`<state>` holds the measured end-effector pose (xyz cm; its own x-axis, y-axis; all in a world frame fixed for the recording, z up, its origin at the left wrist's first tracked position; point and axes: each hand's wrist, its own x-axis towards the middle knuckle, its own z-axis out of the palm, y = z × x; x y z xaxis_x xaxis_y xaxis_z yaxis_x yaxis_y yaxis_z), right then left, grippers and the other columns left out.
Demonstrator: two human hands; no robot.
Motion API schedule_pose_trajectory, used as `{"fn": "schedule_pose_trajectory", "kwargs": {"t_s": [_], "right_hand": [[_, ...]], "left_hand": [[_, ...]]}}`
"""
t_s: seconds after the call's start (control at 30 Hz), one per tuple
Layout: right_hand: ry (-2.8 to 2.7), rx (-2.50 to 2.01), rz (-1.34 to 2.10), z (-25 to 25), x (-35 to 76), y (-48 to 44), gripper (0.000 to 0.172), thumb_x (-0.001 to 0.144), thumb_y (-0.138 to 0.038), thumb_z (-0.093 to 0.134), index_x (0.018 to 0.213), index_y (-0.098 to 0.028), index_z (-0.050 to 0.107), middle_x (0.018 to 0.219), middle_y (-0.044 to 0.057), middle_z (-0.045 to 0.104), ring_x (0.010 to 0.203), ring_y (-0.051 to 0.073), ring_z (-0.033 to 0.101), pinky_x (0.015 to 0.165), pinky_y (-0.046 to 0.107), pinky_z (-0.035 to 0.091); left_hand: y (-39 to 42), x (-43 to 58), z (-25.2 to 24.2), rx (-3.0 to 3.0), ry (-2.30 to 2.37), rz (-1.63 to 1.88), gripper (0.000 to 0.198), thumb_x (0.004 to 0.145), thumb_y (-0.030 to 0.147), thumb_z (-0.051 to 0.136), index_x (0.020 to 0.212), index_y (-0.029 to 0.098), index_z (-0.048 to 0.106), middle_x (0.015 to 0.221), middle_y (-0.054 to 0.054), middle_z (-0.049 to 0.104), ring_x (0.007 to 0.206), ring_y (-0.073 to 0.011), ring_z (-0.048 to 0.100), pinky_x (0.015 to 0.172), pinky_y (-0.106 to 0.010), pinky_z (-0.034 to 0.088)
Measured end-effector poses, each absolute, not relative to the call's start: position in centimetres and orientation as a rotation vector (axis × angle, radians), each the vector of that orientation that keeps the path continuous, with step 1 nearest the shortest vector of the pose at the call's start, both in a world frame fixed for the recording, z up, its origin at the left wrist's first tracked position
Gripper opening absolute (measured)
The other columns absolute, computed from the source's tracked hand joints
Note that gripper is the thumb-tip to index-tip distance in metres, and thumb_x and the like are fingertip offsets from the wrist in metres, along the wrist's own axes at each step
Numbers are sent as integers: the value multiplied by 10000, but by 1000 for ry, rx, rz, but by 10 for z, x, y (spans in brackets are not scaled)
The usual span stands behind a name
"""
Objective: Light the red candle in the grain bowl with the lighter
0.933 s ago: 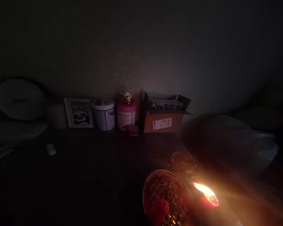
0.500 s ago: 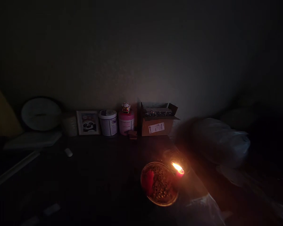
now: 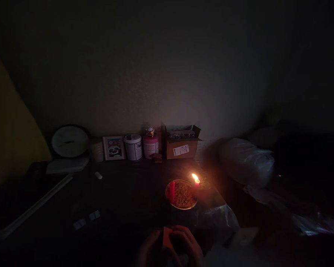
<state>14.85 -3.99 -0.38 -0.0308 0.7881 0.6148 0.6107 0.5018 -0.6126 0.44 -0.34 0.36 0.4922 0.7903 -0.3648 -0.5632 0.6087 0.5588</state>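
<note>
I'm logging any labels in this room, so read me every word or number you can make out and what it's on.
No text can be read here; the room is too dark.
Cardboard box: white sticker, print too small.
White tub: dark label, blurred.
Pink tub: label too faint.
Panda picture: no words visible.
Small box in both hands: nothing legible.

Bowl (image 3: pixel 180 205): shiny metal rim. Box (image 3: pixel 181 147): matt cardboard, paper label. Bag (image 3: pixel 246 161): glossy, crinkled plastic. Candle (image 3: pixel 196 187): smooth wax.

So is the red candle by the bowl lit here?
Lit: the candle carries a bright flame at its tip, glowing onto the bowl beside it.
</note>
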Motion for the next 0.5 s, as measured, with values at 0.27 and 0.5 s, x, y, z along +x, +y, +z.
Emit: {"fn": "schedule_pose_trajectory", "kwargs": {"t_s": [0.27, 0.5], "right_hand": [[-1730, -1266, 285, 0, 153, -49, 208, 862, -251, 547, 1069, -247, 557, 1132, 70, 569, 968, 164, 622, 845, 242, 528], [-1773, -1222, 292, 3, 152, -50, 236, 870, -206, 511, 1101, -235, 542, 1181, 85, 545, 1021, 164, 597, 884, 264, 504]], "left_hand": [[-4, 1, -9, 255, 509, 747, 298, 776, 283, 600, 1048, 165, 635, 883, -84, 713, 1000, -263, 624, 872, -351, 488], [2, 3, -23, 253, 496, 755, 235, 791, 272, 596, 970, 124, 635, 854, -80, 701, 945, -221, 636, 871, -316, 469]]}}
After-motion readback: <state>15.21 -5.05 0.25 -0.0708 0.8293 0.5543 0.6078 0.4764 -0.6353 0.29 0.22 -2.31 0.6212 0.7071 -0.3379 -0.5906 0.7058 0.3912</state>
